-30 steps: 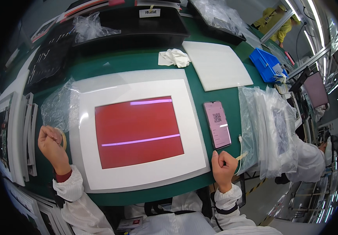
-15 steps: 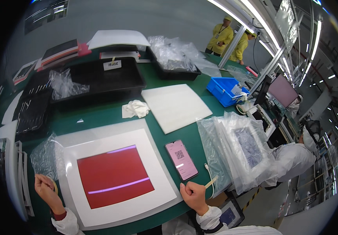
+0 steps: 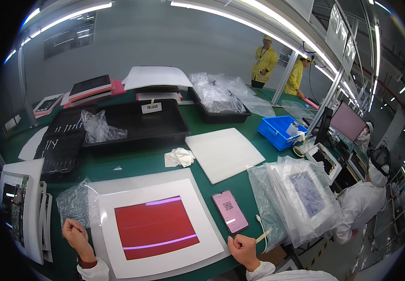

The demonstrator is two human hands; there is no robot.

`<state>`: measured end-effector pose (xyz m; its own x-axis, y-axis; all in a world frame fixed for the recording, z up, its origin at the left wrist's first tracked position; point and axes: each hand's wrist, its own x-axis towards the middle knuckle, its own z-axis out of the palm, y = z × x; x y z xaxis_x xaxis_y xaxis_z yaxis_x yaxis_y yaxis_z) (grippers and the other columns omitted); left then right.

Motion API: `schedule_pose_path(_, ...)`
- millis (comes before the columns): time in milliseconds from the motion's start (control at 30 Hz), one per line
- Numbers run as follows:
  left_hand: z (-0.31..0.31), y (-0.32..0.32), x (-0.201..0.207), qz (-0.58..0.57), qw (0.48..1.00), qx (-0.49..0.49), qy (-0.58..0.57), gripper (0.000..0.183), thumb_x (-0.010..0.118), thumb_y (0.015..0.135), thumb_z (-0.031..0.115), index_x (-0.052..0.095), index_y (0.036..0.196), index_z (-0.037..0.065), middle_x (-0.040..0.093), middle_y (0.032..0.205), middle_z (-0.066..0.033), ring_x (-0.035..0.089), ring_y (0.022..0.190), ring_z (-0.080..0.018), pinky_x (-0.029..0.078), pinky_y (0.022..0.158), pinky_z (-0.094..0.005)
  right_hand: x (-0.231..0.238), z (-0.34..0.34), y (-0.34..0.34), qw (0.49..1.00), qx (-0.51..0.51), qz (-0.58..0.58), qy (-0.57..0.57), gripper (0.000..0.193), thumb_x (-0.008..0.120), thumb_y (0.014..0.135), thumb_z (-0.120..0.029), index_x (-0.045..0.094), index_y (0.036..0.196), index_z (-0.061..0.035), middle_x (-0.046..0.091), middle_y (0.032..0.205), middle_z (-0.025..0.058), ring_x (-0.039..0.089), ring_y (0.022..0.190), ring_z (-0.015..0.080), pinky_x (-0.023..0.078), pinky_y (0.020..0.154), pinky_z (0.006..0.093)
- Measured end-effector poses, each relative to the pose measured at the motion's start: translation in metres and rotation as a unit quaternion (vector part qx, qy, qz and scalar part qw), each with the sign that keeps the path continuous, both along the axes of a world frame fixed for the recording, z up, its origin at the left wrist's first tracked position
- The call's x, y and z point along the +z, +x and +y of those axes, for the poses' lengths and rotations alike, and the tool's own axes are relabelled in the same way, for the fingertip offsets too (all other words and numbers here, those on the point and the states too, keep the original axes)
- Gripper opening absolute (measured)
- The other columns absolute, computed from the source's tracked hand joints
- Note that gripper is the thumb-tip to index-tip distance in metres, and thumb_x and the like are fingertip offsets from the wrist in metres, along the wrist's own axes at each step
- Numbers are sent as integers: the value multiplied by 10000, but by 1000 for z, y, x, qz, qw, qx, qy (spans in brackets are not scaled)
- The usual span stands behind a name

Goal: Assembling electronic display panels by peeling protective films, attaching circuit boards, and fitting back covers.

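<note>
Frame with red screen (image 3: 158, 225) flat on white foam (image 3: 137, 182) on green bench (image 3: 137, 161), between left hand (image 3: 77, 239), near bubble wrap (image 3: 73, 203), and right hand (image 3: 243, 249), just beside phone (image 3: 230, 211) and tan strip (image 3: 264, 234); fingers (image 3: 71, 226) of both hands curled inward, cannot tell whether holding or pinching anything.

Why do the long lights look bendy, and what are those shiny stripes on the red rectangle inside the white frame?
In the head view, the fisheye lens curves the long white tube lights; also in the head view, the pale purple stripes on the flat red rectangle look like lamp glare.
</note>
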<state>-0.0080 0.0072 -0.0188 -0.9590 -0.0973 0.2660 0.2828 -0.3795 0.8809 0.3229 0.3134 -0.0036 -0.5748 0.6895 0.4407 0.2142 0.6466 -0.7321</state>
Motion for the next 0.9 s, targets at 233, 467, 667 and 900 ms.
schedule_pose_path(233, -7, 4, 6, -11, 1000, 12, -13, 237, 322, 760, -110, 391, 635, 79, 378, 526, 2, 285, 398, -51, 198, 361, -200, -3, -3, -4, 1000, 5, 1, -13, 375, 667, 741, -10, 363, 522, -26, 308, 448, 65, 285, 375, 145, 242, 384, 296)
schedule_pose_path(467, 3, 10, 15, -36, 999, -2, -24, 229, 334, 735, -115, 401, 619, 71, 389, 513, -19, 291, 393, -67, 195, 354, -213, -2, -1, -1, 1000, -6, -15, -2, 383, 647, 743, 13, 341, 516, -24, 307, 433, 67, 279, 373, 143, 218, 389, 302)
schedule_pose_path(667, 9, 19, 28, -46, 995, 2, -83, 160, 468, 758, -118, 512, 696, 23, 541, 612, -45, 472, 505, -79, 339, 442, -189, -5, 0, 0, 1000, -6, -18, -8, 393, 625, 754, 31, 313, 522, -22, 276, 446, 49, 254, 395, 117, 189, 409, 299)
schedule_pose_path(900, 9, 18, 29, 92, 942, 19, -322, 210, 538, 695, -73, 607, 881, -4, 649, 908, -75, 581, 817, -146, 448, 714, -243, -4, -2, 0, 999, -10, -27, -21, 403, 610, 781, 28, 285, 548, -22, 241, 477, 25, 218, 464, 86, 164, 440, 301)
